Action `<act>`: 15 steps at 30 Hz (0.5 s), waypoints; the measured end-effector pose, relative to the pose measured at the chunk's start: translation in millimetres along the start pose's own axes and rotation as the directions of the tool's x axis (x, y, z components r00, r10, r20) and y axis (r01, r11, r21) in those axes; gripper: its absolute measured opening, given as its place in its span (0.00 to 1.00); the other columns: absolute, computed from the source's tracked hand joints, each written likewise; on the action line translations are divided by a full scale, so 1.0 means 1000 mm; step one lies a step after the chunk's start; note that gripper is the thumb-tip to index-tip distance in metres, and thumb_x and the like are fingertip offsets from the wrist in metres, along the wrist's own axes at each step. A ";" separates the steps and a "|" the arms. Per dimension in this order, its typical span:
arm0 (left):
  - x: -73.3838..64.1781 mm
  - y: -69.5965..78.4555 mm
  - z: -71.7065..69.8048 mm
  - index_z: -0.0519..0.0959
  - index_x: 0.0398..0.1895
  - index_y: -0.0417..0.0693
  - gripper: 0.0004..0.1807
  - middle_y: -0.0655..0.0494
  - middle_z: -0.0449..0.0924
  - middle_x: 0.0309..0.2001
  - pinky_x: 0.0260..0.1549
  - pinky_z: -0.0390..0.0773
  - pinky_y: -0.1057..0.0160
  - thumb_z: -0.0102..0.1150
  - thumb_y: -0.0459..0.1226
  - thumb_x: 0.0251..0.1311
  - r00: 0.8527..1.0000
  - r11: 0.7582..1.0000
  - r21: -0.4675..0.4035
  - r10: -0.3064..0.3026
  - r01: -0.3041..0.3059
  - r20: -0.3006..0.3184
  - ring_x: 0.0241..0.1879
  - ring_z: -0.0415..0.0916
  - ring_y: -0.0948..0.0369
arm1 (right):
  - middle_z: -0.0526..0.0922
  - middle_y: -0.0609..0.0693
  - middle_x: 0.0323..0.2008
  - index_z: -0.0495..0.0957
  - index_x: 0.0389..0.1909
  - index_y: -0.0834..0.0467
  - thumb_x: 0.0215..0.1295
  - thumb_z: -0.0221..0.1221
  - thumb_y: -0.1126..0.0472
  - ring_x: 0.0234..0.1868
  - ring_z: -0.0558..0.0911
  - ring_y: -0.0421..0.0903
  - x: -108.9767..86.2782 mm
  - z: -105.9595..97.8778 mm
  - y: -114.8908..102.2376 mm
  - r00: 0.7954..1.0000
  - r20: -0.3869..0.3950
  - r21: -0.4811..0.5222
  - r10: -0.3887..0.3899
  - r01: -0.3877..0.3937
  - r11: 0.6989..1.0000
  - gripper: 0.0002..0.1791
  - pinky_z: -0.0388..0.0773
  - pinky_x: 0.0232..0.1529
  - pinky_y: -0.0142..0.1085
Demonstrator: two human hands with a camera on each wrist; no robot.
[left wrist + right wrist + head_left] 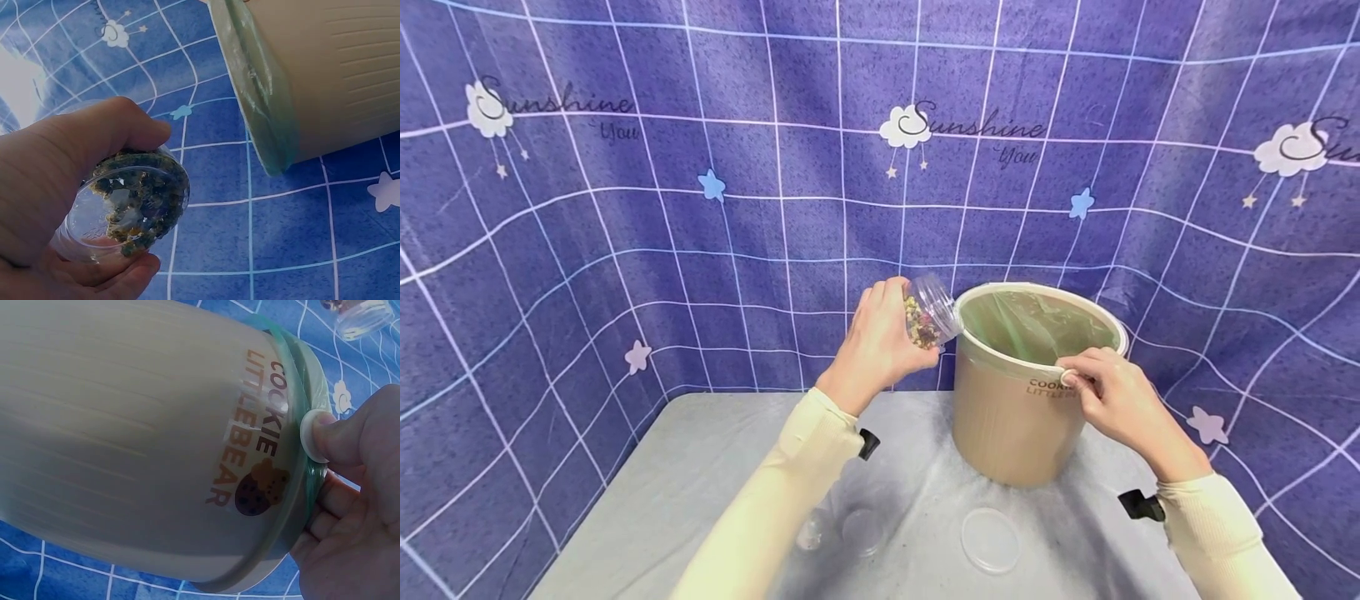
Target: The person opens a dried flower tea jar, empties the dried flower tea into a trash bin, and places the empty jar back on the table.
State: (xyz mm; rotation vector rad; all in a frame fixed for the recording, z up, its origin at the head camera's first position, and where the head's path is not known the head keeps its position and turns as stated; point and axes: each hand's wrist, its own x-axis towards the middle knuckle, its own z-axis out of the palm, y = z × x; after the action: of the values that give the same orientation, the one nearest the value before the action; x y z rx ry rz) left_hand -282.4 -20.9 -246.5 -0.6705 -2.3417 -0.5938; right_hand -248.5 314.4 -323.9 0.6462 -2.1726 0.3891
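Note:
My left hand grips a clear plastic jar, partly filled with small dried bits, yellowish and reddish. The jar lies tipped on its side, its mouth right at the left rim of a beige trash can. In the left wrist view the dried bits show through the jar's round base. A thin green bag lines the can. At the can's near rim, my right hand pinches the edge, its thumb on a round white tab in the right wrist view and its fingers behind the rim.
A clear round lid lies on the grey-covered table in front of the can. Left of it are another clear disc and a small clear piece. A blue-purple checked curtain stands behind the table.

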 end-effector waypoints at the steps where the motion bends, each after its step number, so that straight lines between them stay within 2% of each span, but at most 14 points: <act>1: 0.003 0.001 0.000 0.70 0.62 0.35 0.49 0.43 0.78 0.52 0.59 0.73 0.53 0.82 0.47 0.36 1.000 1.000 0.000 0.002 -0.002 0.003 0.54 0.73 0.46 | 0.85 0.45 0.33 0.88 0.39 0.57 0.55 0.69 0.72 0.32 0.72 0.40 0.000 0.000 0.000 1.000 -0.001 0.000 0.002 -0.002 1.000 0.11 0.71 0.33 0.40; 15: 0.034 0.015 -0.001 0.69 0.64 0.34 0.48 0.42 0.77 0.54 0.59 0.72 0.55 0.78 0.44 0.37 0.999 0.999 0.010 0.033 -0.033 0.033 0.55 0.71 0.46 | 0.84 0.46 0.32 0.88 0.38 0.58 0.54 0.69 0.73 0.31 0.72 0.40 0.000 0.001 0.001 1.000 -0.016 0.007 -0.011 0.011 1.000 0.11 0.67 0.34 0.32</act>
State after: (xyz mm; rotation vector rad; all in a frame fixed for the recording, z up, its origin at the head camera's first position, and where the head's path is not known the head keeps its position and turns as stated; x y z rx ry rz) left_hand -296.4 0.3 -219.1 -0.7180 -2.3578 -0.5587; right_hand -249.9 315.2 -324.1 0.6571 -2.1528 0.3950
